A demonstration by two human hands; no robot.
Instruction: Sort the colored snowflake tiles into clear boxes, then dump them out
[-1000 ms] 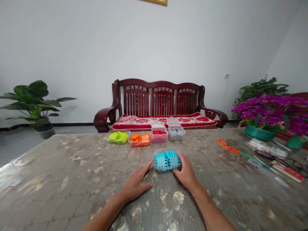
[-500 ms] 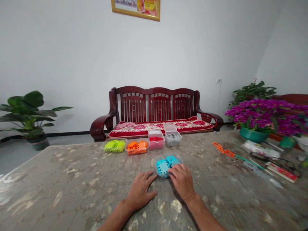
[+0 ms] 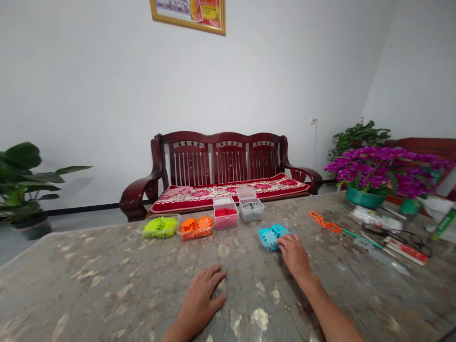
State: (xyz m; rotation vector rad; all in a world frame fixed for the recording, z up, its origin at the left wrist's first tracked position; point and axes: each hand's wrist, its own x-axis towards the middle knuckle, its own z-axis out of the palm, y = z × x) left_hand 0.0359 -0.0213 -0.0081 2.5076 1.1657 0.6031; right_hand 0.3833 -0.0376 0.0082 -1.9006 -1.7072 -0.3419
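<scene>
A clear plastic box of blue toothed plastic pieces (image 3: 270,237) is at the right of the row of boxes. My right hand (image 3: 294,254) grips the near right edge of that box, fingers closed on its rim. My left hand (image 3: 203,294) lies on the table with its fingers spread, holding nothing. Beyond it are a box of yellow-green pieces (image 3: 160,226) and a box of orange pieces (image 3: 196,227). Beside these stand a lidded box of red pieces (image 3: 225,218) and a lidded box of grey pieces (image 3: 251,212), both with lids raised.
A patterned cover lies over the table (image 3: 124,280). To the right are joined orange pieces (image 3: 325,222), a green stick (image 3: 366,240), eyeglasses (image 3: 413,242), a red-and-white packet (image 3: 406,251) and a teal pot of purple flowers (image 3: 365,197). A wooden bench (image 3: 228,161) stands behind the table.
The blue-piece box has moved right and slightly away, with my right hand on it. My left hand stays on the table, now farther from the box. The view has turned slightly right.
</scene>
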